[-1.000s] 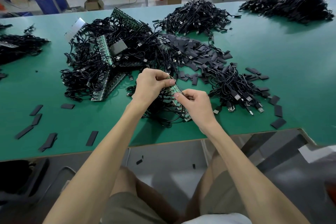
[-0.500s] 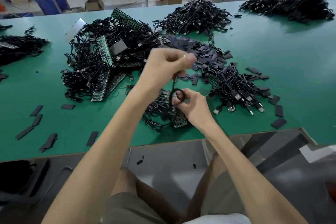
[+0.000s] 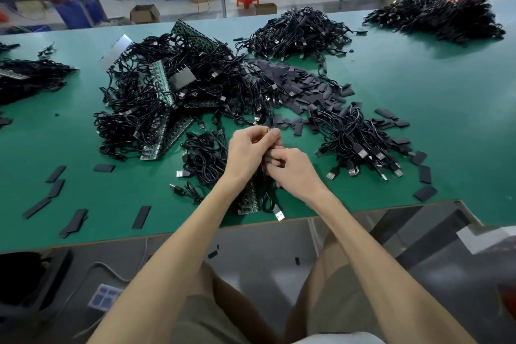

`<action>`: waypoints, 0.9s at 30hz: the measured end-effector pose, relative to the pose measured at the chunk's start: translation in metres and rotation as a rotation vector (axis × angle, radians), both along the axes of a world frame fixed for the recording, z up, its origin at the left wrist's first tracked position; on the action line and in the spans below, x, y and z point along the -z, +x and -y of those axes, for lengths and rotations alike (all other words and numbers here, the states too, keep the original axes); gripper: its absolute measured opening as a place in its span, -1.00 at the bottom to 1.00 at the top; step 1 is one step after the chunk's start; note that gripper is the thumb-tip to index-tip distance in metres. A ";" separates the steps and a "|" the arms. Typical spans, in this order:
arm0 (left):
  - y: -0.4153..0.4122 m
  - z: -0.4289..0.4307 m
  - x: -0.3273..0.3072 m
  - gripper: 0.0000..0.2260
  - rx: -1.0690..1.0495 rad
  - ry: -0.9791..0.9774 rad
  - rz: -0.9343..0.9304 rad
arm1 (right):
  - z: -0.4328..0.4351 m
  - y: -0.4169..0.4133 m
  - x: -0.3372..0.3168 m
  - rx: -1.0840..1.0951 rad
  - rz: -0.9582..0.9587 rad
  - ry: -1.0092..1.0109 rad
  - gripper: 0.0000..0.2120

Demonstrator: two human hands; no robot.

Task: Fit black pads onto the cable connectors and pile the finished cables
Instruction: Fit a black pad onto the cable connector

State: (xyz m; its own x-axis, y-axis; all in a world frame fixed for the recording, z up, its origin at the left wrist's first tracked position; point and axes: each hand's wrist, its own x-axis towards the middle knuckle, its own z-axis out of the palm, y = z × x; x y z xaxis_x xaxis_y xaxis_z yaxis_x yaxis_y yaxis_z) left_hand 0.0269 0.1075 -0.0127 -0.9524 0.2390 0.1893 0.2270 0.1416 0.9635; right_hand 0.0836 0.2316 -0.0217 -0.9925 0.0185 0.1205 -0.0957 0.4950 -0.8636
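My left hand point(image 3: 248, 152) and my right hand point(image 3: 293, 173) meet over the near middle of the green table point(image 3: 418, 86). The left hand pinches a small connector end point(image 3: 270, 130) at its fingertips. The right hand's fingers curl round a black cable point(image 3: 268, 198) that loops down to a USB plug point(image 3: 279, 215) near the table edge. A green circuit strip point(image 3: 248, 200) lies under the hands. Black pads point(image 3: 301, 86) lie heaped beyond the hands. A pile of cables point(image 3: 360, 145) lies to the right.
A big tangle of cables and circuit strips point(image 3: 167, 103) fills the left middle. More cable heaps point(image 3: 298, 33) sit at the back, and another cable heap point(image 3: 435, 19) lies at the far right. Loose pads point(image 3: 72, 222) lie near the front left edge. A small cable bunch point(image 3: 206, 159) lies left of the hands.
My left hand, which had lifted a cable up, has come back down to meet my right hand. The cable's plug now hangs near the table edge.
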 end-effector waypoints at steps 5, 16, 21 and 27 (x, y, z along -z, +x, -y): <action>-0.012 0.017 0.005 -0.80 -0.041 -0.100 -0.057 | 0.000 0.005 -0.003 0.077 -0.047 -0.093 -0.84; -0.035 0.057 0.007 -0.86 -0.064 -0.359 -0.167 | -0.023 -0.042 0.006 0.240 -0.092 0.715 -0.44; -0.031 0.056 0.006 -0.88 -0.080 -0.340 -0.178 | -0.019 -0.049 0.012 0.277 -0.052 0.778 -0.59; -0.031 0.056 0.005 -0.88 -0.087 -0.332 -0.170 | -0.020 -0.044 0.012 0.380 -0.152 0.778 -0.71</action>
